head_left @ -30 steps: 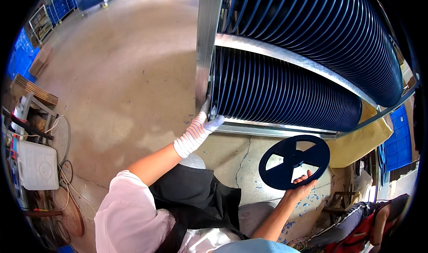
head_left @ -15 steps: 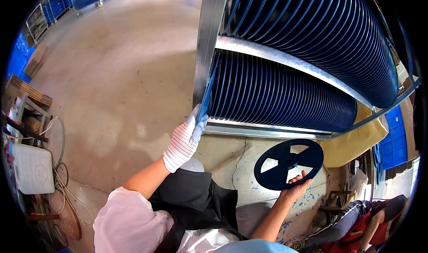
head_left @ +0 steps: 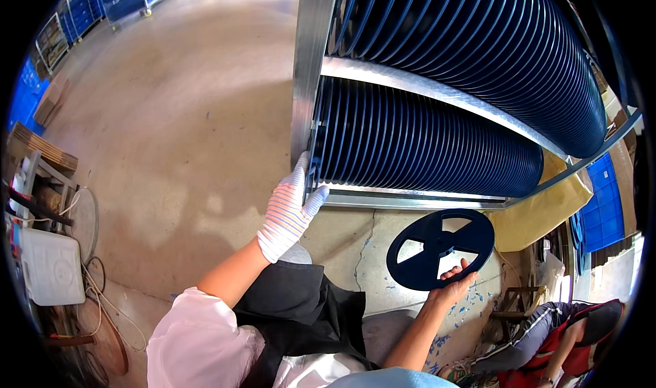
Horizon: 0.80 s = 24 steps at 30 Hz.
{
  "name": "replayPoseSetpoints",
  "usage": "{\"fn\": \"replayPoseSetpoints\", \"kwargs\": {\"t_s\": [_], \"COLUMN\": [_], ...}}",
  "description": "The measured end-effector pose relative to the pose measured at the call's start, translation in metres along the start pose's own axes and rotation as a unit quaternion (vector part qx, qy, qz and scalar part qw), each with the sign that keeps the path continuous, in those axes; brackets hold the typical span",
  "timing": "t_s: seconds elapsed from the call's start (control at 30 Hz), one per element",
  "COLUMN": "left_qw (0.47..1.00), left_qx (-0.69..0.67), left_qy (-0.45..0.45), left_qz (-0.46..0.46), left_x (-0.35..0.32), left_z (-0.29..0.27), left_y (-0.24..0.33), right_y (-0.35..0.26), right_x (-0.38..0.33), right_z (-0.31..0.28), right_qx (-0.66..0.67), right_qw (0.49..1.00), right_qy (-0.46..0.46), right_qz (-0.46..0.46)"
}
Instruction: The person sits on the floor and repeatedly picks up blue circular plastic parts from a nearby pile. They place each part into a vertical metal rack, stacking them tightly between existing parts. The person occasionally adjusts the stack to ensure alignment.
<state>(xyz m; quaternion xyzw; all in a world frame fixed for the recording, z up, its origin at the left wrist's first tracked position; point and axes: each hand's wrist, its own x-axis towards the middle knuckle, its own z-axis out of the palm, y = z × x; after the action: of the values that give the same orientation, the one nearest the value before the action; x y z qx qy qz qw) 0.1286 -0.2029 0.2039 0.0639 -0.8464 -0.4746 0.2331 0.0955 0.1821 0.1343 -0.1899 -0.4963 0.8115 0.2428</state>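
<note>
a dark blue disc is held at four o'clock in the view, tilted, over the floor, apart from the metal rack. it is gripped by the bare right hand at its own five o'clock rim, with the fingers bent over the edge at the lower of three windows. by its thin, flat form and single-handed hold, it is judged light, stiff and probably plastic, rather smooth and perhaps slippery; the rim beside a window is judged the best place to be grasped, while the narrow spokes may be cracked by a hard twist.

the gloved left hand is placed just left of centre, toward eight o'clock, at the near left corner of the rack. its thumb is spread from the fingers beside the end of the lower row of discs; whether anything is pinched there cannot be told. a second row of discs is carried above, toward one o'clock.

no label or writing can be made out on the held disc or the rows.
</note>
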Motion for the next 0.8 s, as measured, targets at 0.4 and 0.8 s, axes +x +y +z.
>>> {"fn": "replayPoseSetpoints", "kwargs": {"t_s": [0.4,0.8], "left_qw": [0.982,0.986], "left_qx": [0.118,0.164], "left_qy": [0.118,-0.020], "left_qz": [0.083,0.030], "left_x": [-0.014,-0.027], "left_z": [0.002,-0.011], "left_y": [-0.030,-0.022], "right_y": [0.000,-0.001], "right_x": [-0.008,-0.009], "right_z": [0.010,0.006], "right_qx": [0.002,-0.019], "right_qw": [1.000,1.000], "right_qy": [0.016,0.020], "right_qz": [0.009,-0.006]}}
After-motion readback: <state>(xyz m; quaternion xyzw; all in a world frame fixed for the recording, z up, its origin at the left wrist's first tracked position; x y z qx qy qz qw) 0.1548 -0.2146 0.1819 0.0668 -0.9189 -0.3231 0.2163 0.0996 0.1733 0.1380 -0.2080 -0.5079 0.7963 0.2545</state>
